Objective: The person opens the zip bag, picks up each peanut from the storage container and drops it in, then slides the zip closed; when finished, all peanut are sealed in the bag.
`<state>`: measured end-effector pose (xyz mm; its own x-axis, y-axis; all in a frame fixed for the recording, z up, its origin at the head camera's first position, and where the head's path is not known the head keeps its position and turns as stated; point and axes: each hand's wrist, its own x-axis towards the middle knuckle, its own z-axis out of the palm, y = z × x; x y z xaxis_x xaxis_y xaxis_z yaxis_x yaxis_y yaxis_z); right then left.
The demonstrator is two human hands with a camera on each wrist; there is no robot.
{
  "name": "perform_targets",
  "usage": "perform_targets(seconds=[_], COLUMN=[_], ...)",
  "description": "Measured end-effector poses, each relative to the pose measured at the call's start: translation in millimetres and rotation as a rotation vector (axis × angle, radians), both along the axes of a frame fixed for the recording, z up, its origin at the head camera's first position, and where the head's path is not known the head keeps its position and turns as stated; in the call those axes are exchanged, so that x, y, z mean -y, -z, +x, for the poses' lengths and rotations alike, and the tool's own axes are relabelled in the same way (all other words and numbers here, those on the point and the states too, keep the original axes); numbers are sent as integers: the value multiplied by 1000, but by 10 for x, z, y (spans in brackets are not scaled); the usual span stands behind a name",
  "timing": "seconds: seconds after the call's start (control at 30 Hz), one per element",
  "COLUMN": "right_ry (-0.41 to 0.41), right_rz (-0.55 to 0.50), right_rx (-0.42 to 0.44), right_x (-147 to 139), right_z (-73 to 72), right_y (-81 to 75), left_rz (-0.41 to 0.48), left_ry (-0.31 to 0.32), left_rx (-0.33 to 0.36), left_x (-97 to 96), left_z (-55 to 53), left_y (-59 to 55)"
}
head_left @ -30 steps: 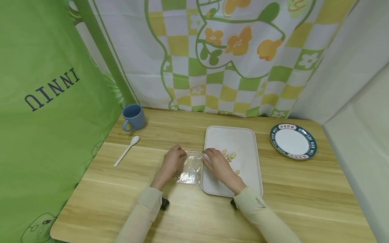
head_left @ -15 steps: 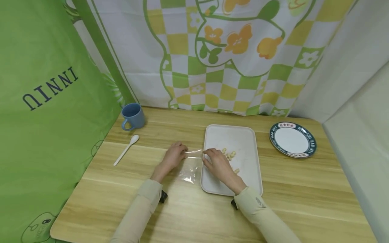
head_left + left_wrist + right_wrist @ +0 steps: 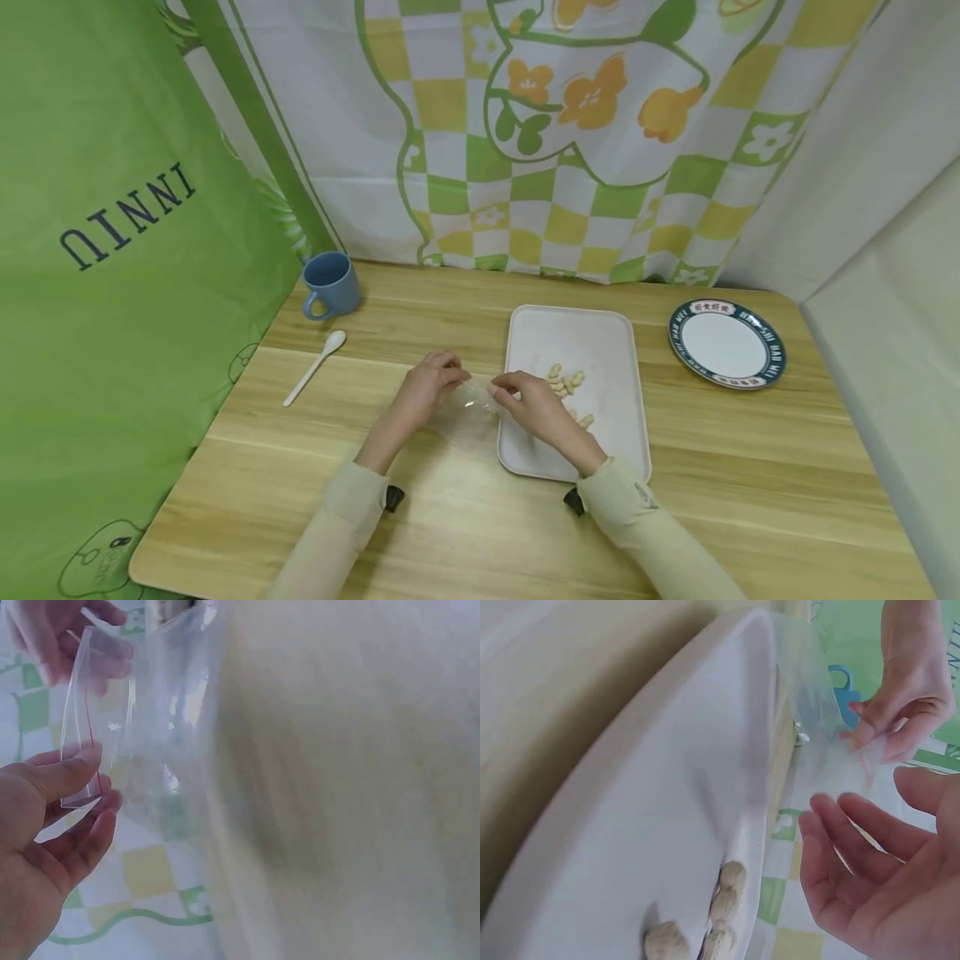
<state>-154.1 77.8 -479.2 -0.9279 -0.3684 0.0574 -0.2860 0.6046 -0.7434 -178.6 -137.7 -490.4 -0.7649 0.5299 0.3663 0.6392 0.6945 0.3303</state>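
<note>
A clear zip bag (image 3: 468, 421) with a red seal line hangs between the two hands, left of the white tray. My left hand (image 3: 426, 390) pinches the top edge near one corner; in the left wrist view thumb and fingers close over the bag (image 3: 161, 712). My right hand (image 3: 534, 408) is at the opposite corner, over the tray's left edge. In the right wrist view the right hand's (image 3: 877, 862) thumb stands apart from the bent fingers, whose tips are at the film. Peanuts in the shell (image 3: 564, 385) lie on the tray (image 3: 573, 333).
A blue mug (image 3: 332, 285) stands at the back left of the wooden table (image 3: 480, 533), with a white spoon (image 3: 315, 368) in front of it. At the back right lies a plate (image 3: 726, 343) with a dark patterned rim. A printed curtain (image 3: 562, 167) hangs behind.
Both hands have come slightly closer together. The bag, which lay flatter on the table, is lifted at its top edge. The right hand has shifted slightly left, uncovering more peanuts.
</note>
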Motion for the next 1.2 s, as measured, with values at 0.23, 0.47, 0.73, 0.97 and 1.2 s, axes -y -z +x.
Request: perform_targets(seconds=[0.23, 0.47, 0.73, 0.97, 1.2], right_ry=[-46, -69, -62, -73, 15], right_rz=[-27, -110, -213, -201, -228], right_rx=[32, 110, 220, 122, 98], right_x=[17, 1, -31, -64, -88], right_z=[28, 46, 78, 102, 115], right_y=[-45, -57, -81, -83, -111], left_rz=[8, 50, 72, 20, 63], left_ry=[72, 92, 76, 83, -69], left_rx=[-16, 46, 108, 130, 138], left_x=[-13, -25, -48, -46, -128], left_z=[95, 138, 142, 123, 222], left_y=[-144, -178, -218, -249, -321])
